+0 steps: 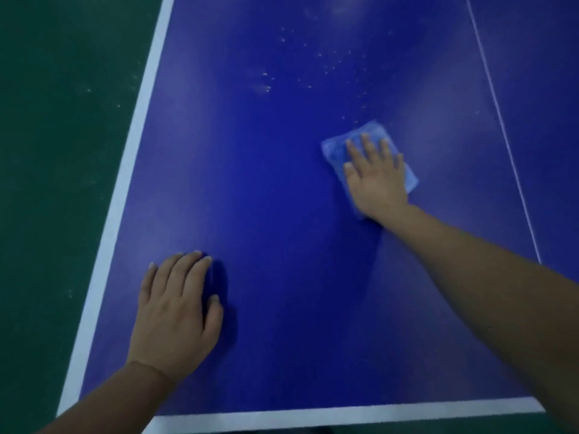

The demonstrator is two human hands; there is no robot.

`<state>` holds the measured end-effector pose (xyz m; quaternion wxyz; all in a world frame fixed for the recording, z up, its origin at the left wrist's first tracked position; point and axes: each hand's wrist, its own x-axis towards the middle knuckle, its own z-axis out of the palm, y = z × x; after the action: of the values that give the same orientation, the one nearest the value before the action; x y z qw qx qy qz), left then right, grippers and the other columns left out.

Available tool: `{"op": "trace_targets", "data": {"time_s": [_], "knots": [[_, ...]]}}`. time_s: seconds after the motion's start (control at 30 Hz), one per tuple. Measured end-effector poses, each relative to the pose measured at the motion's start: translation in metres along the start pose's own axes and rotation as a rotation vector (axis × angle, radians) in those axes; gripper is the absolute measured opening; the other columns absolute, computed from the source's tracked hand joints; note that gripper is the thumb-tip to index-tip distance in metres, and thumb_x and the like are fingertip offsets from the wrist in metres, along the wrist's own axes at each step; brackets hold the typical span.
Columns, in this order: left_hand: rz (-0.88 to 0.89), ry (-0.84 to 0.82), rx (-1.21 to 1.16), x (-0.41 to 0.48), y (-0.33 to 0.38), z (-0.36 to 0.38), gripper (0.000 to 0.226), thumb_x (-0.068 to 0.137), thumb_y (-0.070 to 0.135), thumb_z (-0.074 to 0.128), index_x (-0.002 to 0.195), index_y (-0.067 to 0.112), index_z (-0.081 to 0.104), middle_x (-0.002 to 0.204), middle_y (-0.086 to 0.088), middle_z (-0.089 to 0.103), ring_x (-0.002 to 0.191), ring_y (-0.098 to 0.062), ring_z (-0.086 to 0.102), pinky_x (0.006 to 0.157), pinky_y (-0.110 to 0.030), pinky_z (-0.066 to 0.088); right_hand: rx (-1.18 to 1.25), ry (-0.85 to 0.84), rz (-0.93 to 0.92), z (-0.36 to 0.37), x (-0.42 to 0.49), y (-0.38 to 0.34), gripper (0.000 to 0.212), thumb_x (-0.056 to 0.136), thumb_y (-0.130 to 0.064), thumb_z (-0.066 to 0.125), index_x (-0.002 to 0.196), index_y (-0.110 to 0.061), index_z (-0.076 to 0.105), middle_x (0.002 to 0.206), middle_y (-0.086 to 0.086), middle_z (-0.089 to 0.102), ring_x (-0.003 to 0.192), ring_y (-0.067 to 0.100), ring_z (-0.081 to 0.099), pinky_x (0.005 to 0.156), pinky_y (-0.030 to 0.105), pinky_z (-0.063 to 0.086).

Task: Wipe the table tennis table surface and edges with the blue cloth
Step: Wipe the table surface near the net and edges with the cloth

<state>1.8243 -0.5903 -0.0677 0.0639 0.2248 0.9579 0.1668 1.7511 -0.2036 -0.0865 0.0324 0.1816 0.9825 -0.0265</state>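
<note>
Green floor (47, 151) borders the worktop's (266, 198) white side stripe (125, 183) on the left. Just inside it, near the white front stripe (313, 413), the left hand (178, 311) rests palm down on bare blue surface, fingers together. A broad open stretch, with pale specks (266, 86) farther out, separates it from the right hand (376, 180), whose spread fingers press the folded blue cloth (335, 148) flat on the worktop, left of the thin white centre line (501, 126).
</note>
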Motion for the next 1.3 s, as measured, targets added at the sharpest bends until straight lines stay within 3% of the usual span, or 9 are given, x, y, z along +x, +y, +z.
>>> {"op": "trace_targets", "data": {"time_s": [0.07, 0.13, 0.3, 0.47, 0.6, 0.77, 0.93, 1.07, 1.3], "knots": [[0.018, 0.008, -0.048, 0.031, 0.034, 0.008, 0.059, 0.088, 0.036, 0.038, 0.134, 0.004, 0.056, 0.140, -0.015, 0.054, 0.135, -0.038, 0.044, 0.118, -0.060, 0.024, 0.097, 0.001, 0.279, -0.004, 0.022, 0.014, 0.056, 0.106, -0.048, 0.025, 0.159, -0.036, 0.016, 0.169, -0.005, 0.007, 0.155, 0.029, 0.003, 0.121, 0.060, 0.006], [0.054, 0.016, -0.083, 0.064, 0.075, 0.020, 0.059, 0.089, 0.034, 0.037, 0.136, 0.004, 0.055, 0.145, -0.016, 0.051, 0.138, -0.037, 0.042, 0.119, -0.060, 0.023, 0.093, 0.041, 0.293, 0.002, 0.018, -0.013, 0.055, 0.104, -0.048, 0.026, 0.158, -0.038, 0.019, 0.169, -0.005, 0.009, 0.155, 0.031, 0.005, 0.120, 0.061, 0.007], [0.133, 0.018, -0.100, 0.128, 0.149, 0.050, 0.056, 0.092, 0.031, 0.042, 0.141, 0.007, 0.051, 0.151, -0.016, 0.043, 0.144, -0.034, 0.035, 0.122, -0.058, 0.018, 0.051, 0.016, -0.418, 0.017, -0.050, 0.002, 0.054, 0.102, -0.046, 0.030, 0.154, -0.034, 0.035, 0.163, -0.001, 0.030, 0.152, 0.033, 0.021, 0.118, 0.060, 0.015], [0.273, -0.082, 0.014, 0.141, 0.163, 0.073, 0.062, 0.096, 0.043, 0.033, 0.145, 0.008, 0.048, 0.157, -0.015, 0.037, 0.149, -0.033, 0.027, 0.122, -0.059, 0.015, -0.003, 0.049, 0.109, 0.000, -0.042, 0.148, 0.054, 0.103, -0.046, 0.029, 0.155, -0.031, 0.035, 0.164, 0.000, 0.026, 0.153, 0.032, 0.019, 0.119, 0.059, 0.019], [0.250, -0.116, 0.060, 0.144, 0.165, 0.075, 0.061, 0.095, 0.040, 0.033, 0.143, 0.007, 0.051, 0.157, -0.016, 0.038, 0.149, -0.035, 0.028, 0.122, -0.060, 0.015, 0.086, 0.077, 0.521, 0.005, -0.012, 0.130, 0.056, 0.103, -0.047, 0.028, 0.158, -0.035, 0.022, 0.168, -0.003, 0.013, 0.154, 0.031, 0.007, 0.121, 0.061, 0.007], [0.246, -0.106, 0.076, 0.145, 0.172, 0.073, 0.062, 0.093, 0.036, 0.034, 0.141, 0.004, 0.054, 0.154, -0.019, 0.041, 0.146, -0.038, 0.031, 0.120, -0.062, 0.017, 0.029, 0.062, -0.058, 0.019, -0.059, 0.101, 0.054, 0.103, -0.046, 0.028, 0.155, -0.032, 0.035, 0.164, 0.000, 0.028, 0.153, 0.032, 0.018, 0.119, 0.061, 0.016], [0.241, -0.118, 0.095, 0.144, 0.171, 0.075, 0.062, 0.093, 0.037, 0.034, 0.142, 0.004, 0.052, 0.155, -0.018, 0.038, 0.148, -0.037, 0.028, 0.120, -0.063, 0.016, 0.051, 0.015, 0.574, -0.002, -0.049, 0.235, 0.062, 0.100, -0.049, 0.018, 0.158, -0.029, 0.025, 0.167, 0.005, 0.018, 0.153, 0.034, 0.013, 0.119, 0.063, 0.014], [0.248, -0.127, 0.121, 0.146, 0.170, 0.077, 0.062, 0.092, 0.037, 0.035, 0.143, 0.005, 0.052, 0.156, -0.018, 0.037, 0.148, -0.037, 0.028, 0.120, -0.063, 0.015, 0.185, 0.046, 0.920, -0.010, 0.022, 0.236, 0.060, 0.103, -0.049, 0.020, 0.160, -0.030, 0.015, 0.169, 0.002, 0.006, 0.154, 0.035, 0.001, 0.119, 0.065, 0.005], [0.233, -0.086, 0.097, 0.146, 0.172, 0.076, 0.064, 0.090, 0.036, 0.036, 0.140, 0.001, 0.053, 0.153, -0.019, 0.042, 0.145, -0.040, 0.033, 0.119, -0.064, 0.018, 0.085, -0.003, 0.061, 0.005, 0.063, 0.036, 0.060, 0.101, -0.049, 0.020, 0.158, -0.032, 0.024, 0.168, 0.001, 0.015, 0.154, 0.035, 0.006, 0.119, 0.063, 0.005]]}}
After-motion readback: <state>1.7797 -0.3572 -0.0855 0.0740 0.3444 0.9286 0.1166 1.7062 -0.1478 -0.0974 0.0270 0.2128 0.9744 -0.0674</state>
